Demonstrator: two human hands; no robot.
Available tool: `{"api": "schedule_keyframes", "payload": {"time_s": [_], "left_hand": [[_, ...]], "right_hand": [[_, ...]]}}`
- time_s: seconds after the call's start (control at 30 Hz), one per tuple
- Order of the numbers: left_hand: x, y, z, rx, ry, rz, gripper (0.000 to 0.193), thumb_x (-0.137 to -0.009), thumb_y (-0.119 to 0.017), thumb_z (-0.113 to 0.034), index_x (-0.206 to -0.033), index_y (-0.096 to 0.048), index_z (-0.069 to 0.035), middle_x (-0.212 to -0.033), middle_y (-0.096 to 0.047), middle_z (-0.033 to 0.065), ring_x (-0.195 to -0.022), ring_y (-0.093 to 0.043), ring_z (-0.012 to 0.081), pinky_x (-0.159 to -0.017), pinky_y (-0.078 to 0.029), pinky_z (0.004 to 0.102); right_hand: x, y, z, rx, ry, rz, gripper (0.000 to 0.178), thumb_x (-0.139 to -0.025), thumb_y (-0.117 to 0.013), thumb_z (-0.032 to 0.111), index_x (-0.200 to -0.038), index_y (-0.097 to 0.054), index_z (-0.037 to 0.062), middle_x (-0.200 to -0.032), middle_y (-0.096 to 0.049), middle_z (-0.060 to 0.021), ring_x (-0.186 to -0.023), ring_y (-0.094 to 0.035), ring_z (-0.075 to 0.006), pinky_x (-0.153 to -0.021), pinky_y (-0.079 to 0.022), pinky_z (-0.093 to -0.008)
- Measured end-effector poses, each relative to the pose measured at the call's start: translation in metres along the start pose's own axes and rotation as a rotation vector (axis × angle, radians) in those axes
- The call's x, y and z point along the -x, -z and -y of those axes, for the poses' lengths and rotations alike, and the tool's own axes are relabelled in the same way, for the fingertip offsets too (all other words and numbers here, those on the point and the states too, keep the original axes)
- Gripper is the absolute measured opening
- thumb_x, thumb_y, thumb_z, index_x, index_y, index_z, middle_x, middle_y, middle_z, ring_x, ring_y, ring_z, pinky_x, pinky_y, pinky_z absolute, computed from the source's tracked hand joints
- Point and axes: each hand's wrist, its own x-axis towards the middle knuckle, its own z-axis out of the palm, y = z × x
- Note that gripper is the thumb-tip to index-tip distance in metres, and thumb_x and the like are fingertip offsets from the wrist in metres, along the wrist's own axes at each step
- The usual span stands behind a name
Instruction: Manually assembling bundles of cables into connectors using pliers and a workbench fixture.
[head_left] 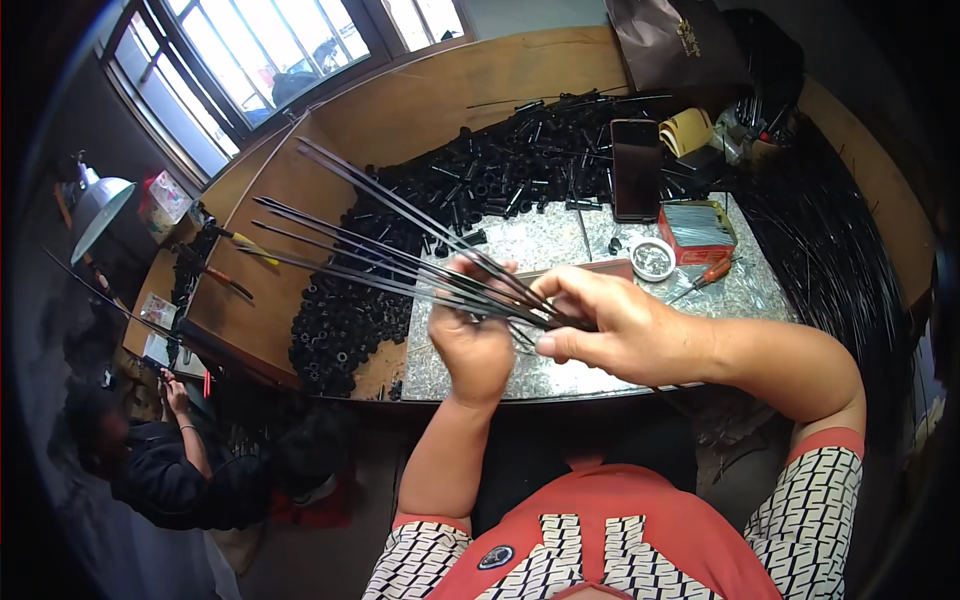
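A fanned bundle of thin dark rods (520, 302) lies across both my hands above the near part of a speckled stone slab (470, 375). My left hand (470, 345) is closed around the middle of the bundle, its palm side toward me. From there the long ends spread out to the far left, several of them apart from one another. With thumb and fingers, my right hand (625, 325) grips the rods' near right ends. Those fingers partly hide the ends.
Small black tubular parts (420, 190) are heaped behind and left of the slab. On it are a phone (637, 170), a red box of thin rods (697, 240), a white round dish (653, 260) and a screwdriver (712, 273). Long black rods (840, 250) lie rightward. Another person (190, 460) works at left.
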Motion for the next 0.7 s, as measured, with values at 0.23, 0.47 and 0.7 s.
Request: {"api": "schedule_keyframes", "payload": {"time_s": [0.23, 0.47, 0.7], "left_hand": [[-0.013, 0.008, -0.022, -0.183, 0.177, 0.125, 0.018, -0.085, -0.059, 0.006, -0.103, -0.057, 0.004, -0.094, -0.063, 0.006, -0.086, -0.06, 0.0116, -0.077, -0.051, 0.025], [-0.033, 0.022, -0.037, -0.236, 0.241, 0.156, 0.007, -0.082, -0.063, 0.005, -0.089, -0.065, 0.006, -0.083, -0.066, 0.0068, -0.073, -0.061, 0.011, -0.071, -0.052, 0.0247], [-0.028, 0.02, -0.04, -0.305, 0.186, 0.21, 0.012, -0.084, -0.065, 0.001, -0.094, -0.063, 0.005, -0.086, -0.064, 0.0054, -0.08, -0.065, 0.014, -0.074, -0.05, 0.0248]], "right_hand": [[0.022, -0.011, -0.016, -0.064, -0.136, 0.016, 0.024, -0.093, -0.054, 0.012, -0.114, -0.048, 0.002, -0.073, -0.058, -0.0015, -0.057, -0.053, -0.0073, -0.05, -0.043, -0.0233], [0.043, -0.013, -0.049, 0.061, -0.001, -0.12, 0.025, -0.097, -0.047, 0.019, -0.11, -0.055, -0.0009, -0.084, -0.062, -0.0132, -0.075, -0.062, -0.0193, -0.068, -0.05, -0.0335], [0.061, 0.006, -0.138, 0.963, -0.005, -0.209, 0.031, -0.086, -0.06, 0.019, -0.11, -0.054, -0.001, -0.101, -0.054, -0.0163, -0.096, -0.054, -0.0329, -0.083, -0.045, -0.0408]]}}
